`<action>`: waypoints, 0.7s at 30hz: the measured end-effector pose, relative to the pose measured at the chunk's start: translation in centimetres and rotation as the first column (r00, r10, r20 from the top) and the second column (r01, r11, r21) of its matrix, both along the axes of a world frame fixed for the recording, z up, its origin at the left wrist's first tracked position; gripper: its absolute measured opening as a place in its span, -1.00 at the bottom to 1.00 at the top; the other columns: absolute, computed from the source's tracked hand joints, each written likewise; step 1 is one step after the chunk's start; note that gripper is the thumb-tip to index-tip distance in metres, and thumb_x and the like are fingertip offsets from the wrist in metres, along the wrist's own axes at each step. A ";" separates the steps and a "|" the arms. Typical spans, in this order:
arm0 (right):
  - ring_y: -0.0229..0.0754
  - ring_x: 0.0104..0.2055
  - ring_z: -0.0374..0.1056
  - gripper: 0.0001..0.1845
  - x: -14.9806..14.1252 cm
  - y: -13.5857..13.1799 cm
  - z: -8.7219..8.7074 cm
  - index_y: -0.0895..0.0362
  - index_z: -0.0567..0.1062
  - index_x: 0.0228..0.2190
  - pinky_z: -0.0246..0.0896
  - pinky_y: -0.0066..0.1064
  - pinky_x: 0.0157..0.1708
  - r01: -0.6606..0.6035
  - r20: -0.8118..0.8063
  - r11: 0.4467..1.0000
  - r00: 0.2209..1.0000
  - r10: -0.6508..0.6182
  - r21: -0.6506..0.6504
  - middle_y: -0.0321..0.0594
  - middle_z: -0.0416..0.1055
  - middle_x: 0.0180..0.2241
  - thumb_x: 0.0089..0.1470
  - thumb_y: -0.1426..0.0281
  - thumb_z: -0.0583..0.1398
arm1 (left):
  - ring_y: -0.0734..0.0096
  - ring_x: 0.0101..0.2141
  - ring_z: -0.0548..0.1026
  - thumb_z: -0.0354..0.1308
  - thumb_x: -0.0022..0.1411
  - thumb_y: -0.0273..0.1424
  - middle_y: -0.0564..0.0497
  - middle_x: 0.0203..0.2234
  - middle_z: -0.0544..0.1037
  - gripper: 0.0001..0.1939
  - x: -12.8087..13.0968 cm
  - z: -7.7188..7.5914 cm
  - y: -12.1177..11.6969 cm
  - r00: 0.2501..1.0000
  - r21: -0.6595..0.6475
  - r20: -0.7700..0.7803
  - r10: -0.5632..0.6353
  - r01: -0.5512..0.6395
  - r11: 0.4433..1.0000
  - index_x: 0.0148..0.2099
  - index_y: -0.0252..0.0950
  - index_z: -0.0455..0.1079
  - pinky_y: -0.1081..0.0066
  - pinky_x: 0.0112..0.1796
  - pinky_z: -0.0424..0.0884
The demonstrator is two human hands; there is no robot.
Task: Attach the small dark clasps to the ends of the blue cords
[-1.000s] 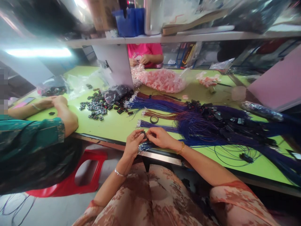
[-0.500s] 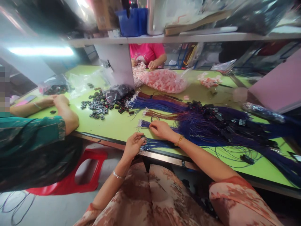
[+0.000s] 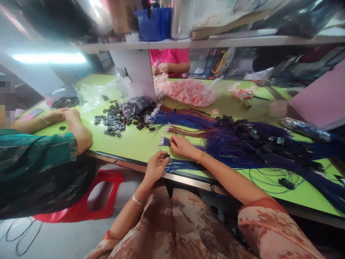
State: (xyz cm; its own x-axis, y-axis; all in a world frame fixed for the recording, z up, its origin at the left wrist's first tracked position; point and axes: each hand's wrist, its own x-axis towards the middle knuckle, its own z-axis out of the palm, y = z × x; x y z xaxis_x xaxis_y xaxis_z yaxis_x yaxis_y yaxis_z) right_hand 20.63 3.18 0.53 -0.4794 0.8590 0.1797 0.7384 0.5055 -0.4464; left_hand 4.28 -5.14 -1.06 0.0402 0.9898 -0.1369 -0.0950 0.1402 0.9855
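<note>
Between the thumb and fingers of my left hand (image 3: 156, 167) is a small black plastic connector (image 3: 167, 156), held near the table's front edge. Thin blue wires with bare metal tips (image 3: 175, 165) lie right beside that hand. My right hand (image 3: 183, 146) is closed and rests over a bundle of blue wires (image 3: 165, 141), whose silvery terminals poke out to its left. Whatever its fingertips pinch is hidden. Just behind the right hand lies a brown wire bundle (image 3: 183, 130), and a small ring is partly covered by that hand.
Loose black connectors (image 3: 113, 120) are heaped left of centre. Tangled blue wires with black connectors (image 3: 253, 140) spread across the right. A bag of pink pieces (image 3: 188, 92) lies farther back. A co-worker's arms (image 3: 78, 126) rest at left; a person in pink (image 3: 172, 59) sits opposite.
My right hand's fingers have curled in more over the blue wires and now cover more of the ring. My left hand keeps the black connector. The view has shifted slightly.
</note>
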 end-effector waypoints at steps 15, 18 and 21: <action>-0.38 -0.57 0.04 -0.87 1.8 -3.5 1.9 0.18 0.41 -0.52 -0.08 -0.53 -0.56 -0.053 -0.481 0.981 0.875 -0.044 -0.185 -0.40 0.20 -0.62 -0.04 0.37 0.15 | 0.53 -0.36 0.47 0.32 -0.02 -0.43 0.02 -0.36 0.50 -0.69 1.9 0.9 1.6 0.870 -0.168 0.490 0.055 0.032 0.985 -0.17 -0.32 0.41 0.49 -0.27 0.41; -0.38 -0.57 0.04 -0.88 2.3 -4.1 1.3 0.17 0.41 -0.51 -0.10 -0.53 -0.55 -0.014 -0.442 0.990 0.896 -0.050 -0.139 -0.41 0.19 -0.62 -0.03 0.38 0.15 | 0.50 -0.34 0.48 0.30 0.02 -0.45 0.01 -0.37 0.50 -0.71 2.0 0.9 1.7 0.861 -0.172 0.507 0.044 0.050 0.984 -0.16 -0.33 0.41 0.46 -0.25 0.41; -0.38 -0.57 0.05 -0.91 2.5 -4.4 0.9 0.17 0.41 -0.50 -0.09 -0.53 -0.54 -0.001 -0.425 0.995 0.904 -0.042 -0.100 -0.41 0.21 -0.62 -0.06 0.39 0.17 | 0.50 -0.34 0.48 0.28 0.03 -0.47 0.00 -0.36 0.50 -0.74 2.1 0.9 1.7 0.856 -0.170 0.515 0.037 0.061 0.984 -0.16 -0.34 0.42 0.46 -0.25 0.41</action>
State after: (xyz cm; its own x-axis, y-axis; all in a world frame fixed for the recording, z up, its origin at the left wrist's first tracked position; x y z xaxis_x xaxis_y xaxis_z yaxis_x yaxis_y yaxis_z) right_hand 23.09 -1.26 1.48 -0.3574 0.8910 0.2800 0.4763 0.4318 -0.7660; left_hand 6.34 -3.46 -0.14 0.1646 0.9507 -0.2630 -0.5785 0.3090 0.7549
